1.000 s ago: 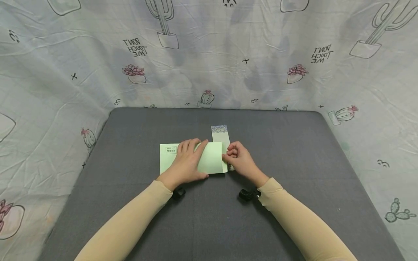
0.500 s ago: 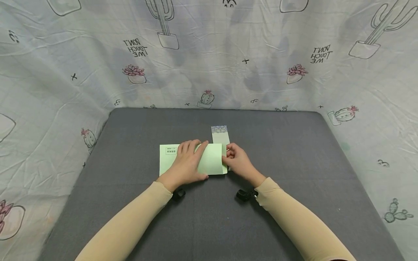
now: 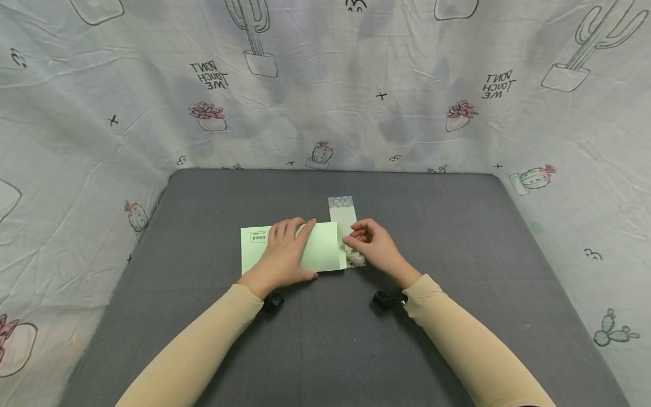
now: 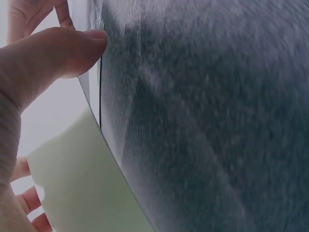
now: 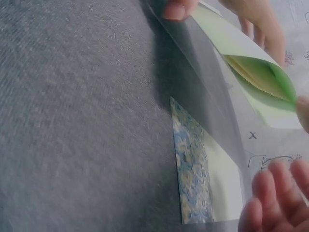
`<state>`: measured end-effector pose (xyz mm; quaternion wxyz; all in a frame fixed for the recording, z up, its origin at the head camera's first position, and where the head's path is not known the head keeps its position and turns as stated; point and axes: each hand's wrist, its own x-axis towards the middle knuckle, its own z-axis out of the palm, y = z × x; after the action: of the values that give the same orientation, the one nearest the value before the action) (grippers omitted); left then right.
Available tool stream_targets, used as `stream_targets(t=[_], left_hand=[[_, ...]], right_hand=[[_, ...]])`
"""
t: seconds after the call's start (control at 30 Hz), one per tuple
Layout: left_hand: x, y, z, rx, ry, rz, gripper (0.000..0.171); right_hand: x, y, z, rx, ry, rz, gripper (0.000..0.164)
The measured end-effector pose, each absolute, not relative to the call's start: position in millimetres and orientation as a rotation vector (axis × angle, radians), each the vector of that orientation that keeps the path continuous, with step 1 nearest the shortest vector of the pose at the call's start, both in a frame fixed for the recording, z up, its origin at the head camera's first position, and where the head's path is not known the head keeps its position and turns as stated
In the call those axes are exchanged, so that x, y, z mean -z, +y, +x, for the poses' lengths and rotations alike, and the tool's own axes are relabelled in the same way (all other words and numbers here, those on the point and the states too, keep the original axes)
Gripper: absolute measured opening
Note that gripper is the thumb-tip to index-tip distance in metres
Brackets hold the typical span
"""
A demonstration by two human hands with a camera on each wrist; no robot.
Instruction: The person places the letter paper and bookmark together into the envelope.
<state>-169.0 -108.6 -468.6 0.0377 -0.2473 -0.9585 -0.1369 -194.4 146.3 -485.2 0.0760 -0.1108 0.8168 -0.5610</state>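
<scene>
Rectangular paper envelope (image 3: 322, 249) is reading plain pale green outside, with a small dark boxed print (image 3: 259, 237) showing near one corner; its inside is showing brighter green plus olive-yellow in the right wrist view. Narrow flat paper strip (image 3: 343, 216) is running greenish cream, one end carrying a blue-and-yellowish floral band, the other mottling green, brown and white. Cloth-covered desk (image 3: 325, 350) is showing solid dark grey. Hanging fabric curtain (image 3: 325, 107) is displaying line-drawn cacti, pink succulents and black lettering on greyish white. Long left sleeve (image 3: 198, 339) and right sleeve (image 3: 468, 333) are matching in plain beige.
</scene>
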Motion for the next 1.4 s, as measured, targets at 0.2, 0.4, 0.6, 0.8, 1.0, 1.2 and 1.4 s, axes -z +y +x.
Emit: stream_targets(t=[0.2, 0.4, 0.6, 0.8, 1.0, 1.2, 1.4], left_hand=[[469, -117, -170, 0.419, -2.972, -0.730, 0.118], [470, -124, -170, 0.440, -2.973, -0.703, 0.118], [469, -126, -170, 0.460, -2.977, -0.692, 0.118], [468, -127, -170, 0.472, -2.971, -0.695, 0.117], [467, -126, -169, 0.488, -2.980, -0.692, 0.117], [467, -126, -170, 0.484, -2.969, -0.701, 0.117], [466, -125, -171, 0.491, -2.963, -0.710, 0.117]], right_hand=[[488, 150, -193, 1.584, 2.601, -0.156, 0.056], [489, 146, -189, 1.451, 2.738, 0.010, 0.055], [496, 141, -187, 1.250, 2.866, 0.072, 0.063], [502, 136, -185, 1.074, 2.929, 0.108, 0.068], [502, 132, -183, 0.999, 2.971, 0.122, 0.069], [501, 130, -182, 1.002, 2.971, 0.136, 0.068], [497, 129, -184, 0.968, 2.957, 0.151, 0.068]])
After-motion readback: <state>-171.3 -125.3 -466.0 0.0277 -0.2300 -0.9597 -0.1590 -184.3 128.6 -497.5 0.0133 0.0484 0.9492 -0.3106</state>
